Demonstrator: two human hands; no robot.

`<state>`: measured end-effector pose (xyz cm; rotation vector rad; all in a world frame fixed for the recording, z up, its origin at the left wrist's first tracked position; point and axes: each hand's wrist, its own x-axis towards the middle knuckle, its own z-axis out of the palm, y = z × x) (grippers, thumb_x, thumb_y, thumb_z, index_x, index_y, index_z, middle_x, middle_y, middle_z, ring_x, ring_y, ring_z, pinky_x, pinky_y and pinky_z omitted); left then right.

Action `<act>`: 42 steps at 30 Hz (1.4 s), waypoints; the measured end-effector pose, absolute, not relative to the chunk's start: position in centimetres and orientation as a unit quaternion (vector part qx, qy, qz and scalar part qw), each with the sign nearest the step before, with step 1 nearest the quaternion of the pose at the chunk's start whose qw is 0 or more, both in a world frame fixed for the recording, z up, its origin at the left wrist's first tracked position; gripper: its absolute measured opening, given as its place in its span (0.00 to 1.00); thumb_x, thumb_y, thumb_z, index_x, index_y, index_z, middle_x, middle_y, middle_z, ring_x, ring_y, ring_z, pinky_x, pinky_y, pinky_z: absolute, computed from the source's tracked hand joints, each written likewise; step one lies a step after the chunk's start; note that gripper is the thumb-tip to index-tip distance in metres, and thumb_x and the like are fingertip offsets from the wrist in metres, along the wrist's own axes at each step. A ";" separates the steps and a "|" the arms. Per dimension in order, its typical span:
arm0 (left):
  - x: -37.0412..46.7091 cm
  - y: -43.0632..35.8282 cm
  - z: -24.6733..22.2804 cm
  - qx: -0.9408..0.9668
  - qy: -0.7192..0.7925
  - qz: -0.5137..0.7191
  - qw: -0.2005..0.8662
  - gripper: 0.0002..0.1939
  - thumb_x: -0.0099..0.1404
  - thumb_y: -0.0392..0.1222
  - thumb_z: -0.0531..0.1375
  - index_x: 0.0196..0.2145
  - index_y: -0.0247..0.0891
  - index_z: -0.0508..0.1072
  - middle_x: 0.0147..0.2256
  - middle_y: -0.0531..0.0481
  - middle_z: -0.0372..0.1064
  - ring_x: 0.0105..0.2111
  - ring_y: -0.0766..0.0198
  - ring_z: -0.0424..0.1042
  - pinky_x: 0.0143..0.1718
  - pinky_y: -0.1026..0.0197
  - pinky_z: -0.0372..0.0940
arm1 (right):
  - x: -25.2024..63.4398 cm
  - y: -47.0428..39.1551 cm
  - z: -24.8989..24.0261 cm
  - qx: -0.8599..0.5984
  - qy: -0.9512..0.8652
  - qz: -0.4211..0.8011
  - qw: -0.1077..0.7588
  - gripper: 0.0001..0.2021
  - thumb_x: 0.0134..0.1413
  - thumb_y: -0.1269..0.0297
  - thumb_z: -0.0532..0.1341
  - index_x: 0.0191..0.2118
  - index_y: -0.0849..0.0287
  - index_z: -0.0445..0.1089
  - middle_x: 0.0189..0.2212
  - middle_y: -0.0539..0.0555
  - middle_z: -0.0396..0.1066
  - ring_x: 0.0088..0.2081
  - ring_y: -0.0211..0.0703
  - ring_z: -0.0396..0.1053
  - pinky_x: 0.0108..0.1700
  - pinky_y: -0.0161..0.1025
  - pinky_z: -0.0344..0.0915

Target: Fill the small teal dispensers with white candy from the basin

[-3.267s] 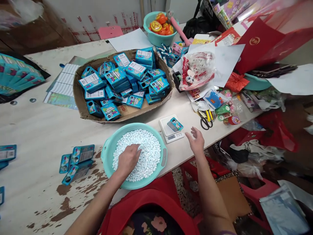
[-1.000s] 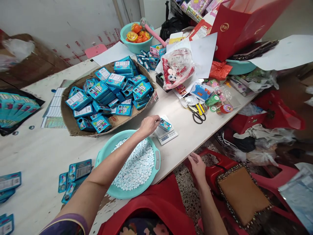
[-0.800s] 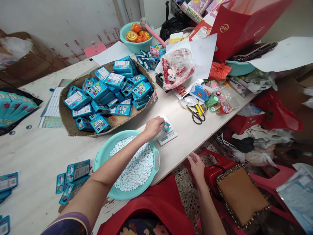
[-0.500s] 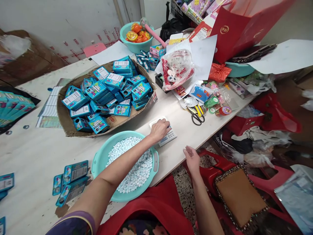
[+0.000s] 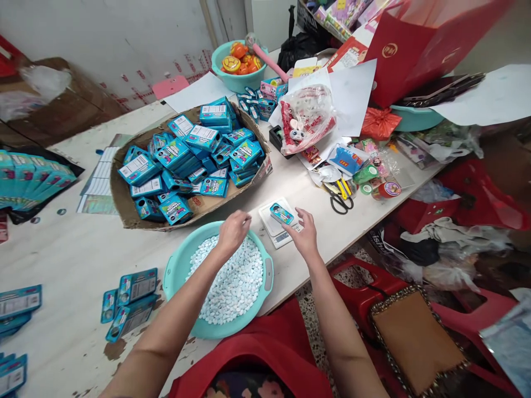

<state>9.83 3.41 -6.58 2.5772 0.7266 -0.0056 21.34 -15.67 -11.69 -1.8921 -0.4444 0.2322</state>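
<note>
A small blue candy box (image 5: 281, 214) lies on the white digital scale (image 5: 269, 216). My right hand (image 5: 306, 235) is beside it with fingers apart, the thumb tip close to the box's near edge; I cannot tell whether it touches. Over the far rim of the turquoise basin (image 5: 174, 276) is my left hand (image 5: 233, 233), its fingers curled and the tips pressed together. Whatever those fingertips hold, if anything, is too small to make out. Small pale blue and white candies (image 5: 232, 287) fill the basin's bottom.
Behind the basin, a cut-down cardboard box (image 5: 120, 204) holds many blue candy boxes. More blue boxes (image 5: 138, 284) lie at the left. Scissors (image 5: 341, 203) and wrapped items lie right of the scale. A red stool (image 5: 352, 271) stands beyond the table's edge.
My left hand has moved left from the scale to above the basin, and the candy box on the scale is now exposed. My right hand has risen to the box.
</note>
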 end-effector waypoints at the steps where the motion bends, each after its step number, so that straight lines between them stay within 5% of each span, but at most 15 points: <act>1: 8.1 3.7 -6.9 0.929 0.278 -0.032 0.242 0.14 0.64 0.41 0.50 0.44 0.41 0.71 0.38 0.47 0.71 0.38 0.59 0.70 0.37 0.62 0.61 | 21.5 -15.9 -11.7 -0.802 -0.181 0.102 0.560 0.29 0.44 0.56 0.67 0.53 0.55 0.63 0.51 0.58 0.62 0.51 0.50 0.64 0.50 0.48 0.65; 6: 1.5 3.0 -9.1 0.887 0.319 -0.107 0.315 0.26 0.62 0.47 0.54 0.57 0.41 0.56 0.42 0.47 0.69 0.36 0.59 0.71 0.37 0.59 0.63 | 22.2 -16.5 -11.7 -0.802 -0.167 0.118 0.561 0.28 0.42 0.54 0.67 0.51 0.57 0.66 0.49 0.59 0.64 0.50 0.50 0.64 0.49 0.48 0.65; 10: 0.1 1.7 -10.6 0.908 0.277 -0.164 0.269 0.18 0.60 0.44 0.55 0.48 0.38 0.67 0.47 0.42 0.67 0.46 0.53 0.68 0.44 0.56 0.62 | 22.4 -15.7 -11.4 -0.794 -0.184 0.114 0.568 0.28 0.44 0.52 0.66 0.51 0.57 0.66 0.49 0.59 0.64 0.50 0.50 0.65 0.50 0.48 0.65; 17: -0.5 1.7 -10.2 0.910 0.244 -0.171 0.289 0.10 0.60 0.38 0.51 0.32 0.39 0.72 0.36 0.45 0.73 0.39 0.56 0.70 0.43 0.58 0.60 | 22.0 -15.0 -11.1 -0.793 -0.203 0.117 0.562 0.27 0.46 0.50 0.65 0.50 0.58 0.67 0.49 0.59 0.66 0.49 0.50 0.66 0.50 0.49 0.65; 24: -1.5 3.4 -11.1 0.656 0.418 -0.056 0.625 0.12 0.53 0.47 0.59 0.33 0.36 0.71 0.29 0.48 0.70 0.28 0.63 0.69 0.32 0.62 0.62 | 22.0 -14.1 -11.7 -0.796 -0.198 0.122 0.558 0.32 0.40 0.51 0.68 0.51 0.59 0.66 0.49 0.60 0.67 0.48 0.51 0.67 0.48 0.48 0.66; 27: -1.0 3.9 -10.5 0.587 0.415 -0.067 0.692 0.14 0.54 0.49 0.60 0.32 0.35 0.69 0.27 0.49 0.69 0.25 0.67 0.66 0.29 0.64 0.62 | 21.9 -13.1 -11.6 -0.807 -0.198 0.110 0.545 0.26 0.42 0.50 0.66 0.47 0.59 0.69 0.44 0.58 0.71 0.44 0.49 0.69 0.47 0.46 0.66; 30: 0.6 3.7 -7.5 0.700 0.351 -0.103 0.614 0.10 0.57 0.45 0.57 0.30 0.35 0.69 0.23 0.51 0.66 0.23 0.67 0.64 0.28 0.64 0.61 | 20.9 -13.2 -10.4 -0.810 -0.219 0.092 0.536 0.21 0.46 0.51 0.64 0.44 0.58 0.71 0.39 0.55 0.72 0.41 0.47 0.70 0.45 0.44 0.67; 36: 4.4 1.8 0.4 0.920 0.144 0.008 0.364 0.10 0.64 0.36 0.49 0.36 0.40 0.71 0.36 0.48 0.69 0.38 0.62 0.68 0.41 0.61 0.62 | 16.3 -15.3 -6.3 -0.803 -0.341 0.097 0.480 0.16 0.50 0.56 0.63 0.46 0.53 0.71 0.39 0.54 0.73 0.41 0.47 0.70 0.45 0.43 0.67; 42: 5.1 0.1 0.0 0.932 0.054 0.023 0.357 0.13 0.67 0.35 0.48 0.43 0.39 0.70 0.40 0.45 0.69 0.42 0.61 0.68 0.45 0.60 0.62 | 14.4 -15.7 -5.1 -0.798 -0.406 0.071 0.440 0.14 0.53 0.60 0.63 0.47 0.51 0.70 0.40 0.53 0.73 0.42 0.48 0.70 0.46 0.45 0.66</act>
